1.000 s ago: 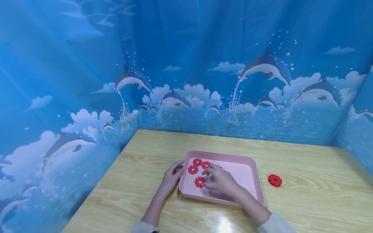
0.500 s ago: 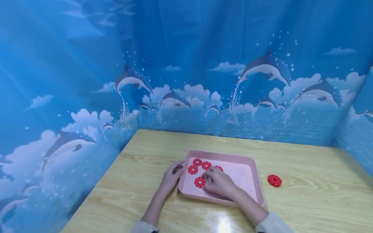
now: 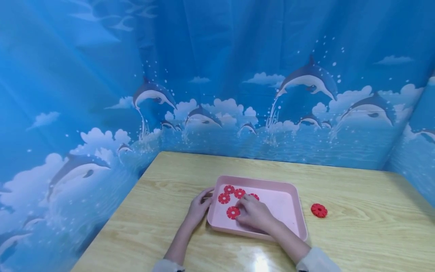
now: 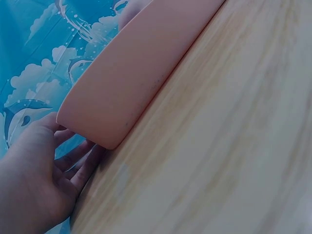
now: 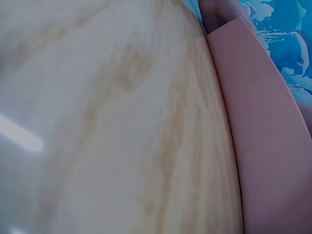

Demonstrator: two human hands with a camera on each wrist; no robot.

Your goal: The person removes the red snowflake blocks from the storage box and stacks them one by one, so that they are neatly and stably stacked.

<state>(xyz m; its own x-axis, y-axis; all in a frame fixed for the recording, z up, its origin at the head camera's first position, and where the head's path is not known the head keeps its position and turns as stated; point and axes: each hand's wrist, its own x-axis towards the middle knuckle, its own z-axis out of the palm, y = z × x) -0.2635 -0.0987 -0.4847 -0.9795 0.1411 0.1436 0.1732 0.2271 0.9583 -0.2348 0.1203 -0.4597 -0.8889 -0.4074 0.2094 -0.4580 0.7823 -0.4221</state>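
Observation:
In the head view a shallow pink tray [image 3: 287, 213] holds several flat red snowflake discs, notched round the edge with a hole in the middle. My right hand [image 3: 256, 213] reaches inside with curled fingers, its fingertips and thumb at the right edge of the nearest red snowflake disc [image 3: 232, 212]. That disc lies in the tray. Part of another red disc [image 3: 255, 196] shows behind the hand. Outside, my left hand [image 3: 199, 208] rests against the tray's left wall, fingers loosely bent. The left wrist view shows this left hand [image 4: 44, 170] touching a corner of the tray [image 4: 122, 83].
To the right of the tray, a red snowflake disc or small stack [image 3: 319, 210] lies on the wooden table [image 3: 360, 226]. A blue dolphin-print curtain [image 3: 217, 75] hangs behind and along the sides. The right wrist view shows mostly tabletop and the tray's outer wall [image 5: 263, 131].
My right hand has lowered slightly and its fingers have drawn together at the near disc's edge. The disc behind the hand shows more. My left hand stays at the tray's left wall.

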